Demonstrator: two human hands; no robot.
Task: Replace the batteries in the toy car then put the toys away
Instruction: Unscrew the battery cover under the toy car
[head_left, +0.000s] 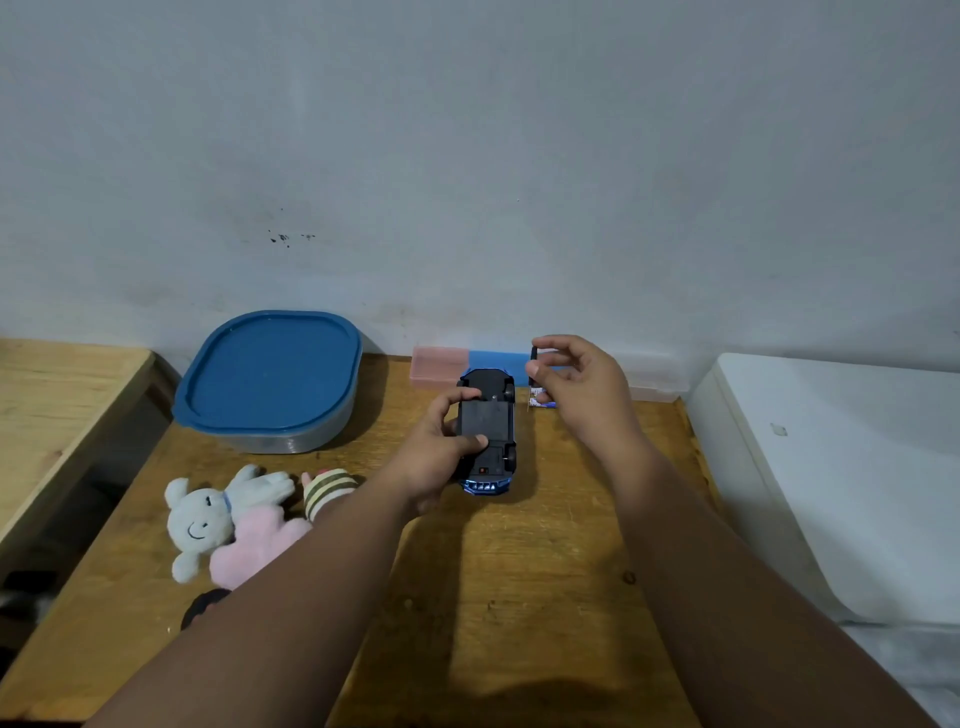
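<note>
Forearms (311, 597) lead to left hand (441, 452) clamped across upturned toy car (488, 431), probably light rigid plastic, best held by flanks; right hand (576, 384) pinching small dark piece (533, 356).

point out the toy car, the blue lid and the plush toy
toy car (488, 422): head view, black underside
blue lid (267, 369): head view, flat top
plush toy (200, 519): head view, white face

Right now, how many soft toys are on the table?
2 at least: a white plush at front left, lying on a pink plush. The striped piece beside them may be part of a third; the left forearm hides it.
</note>
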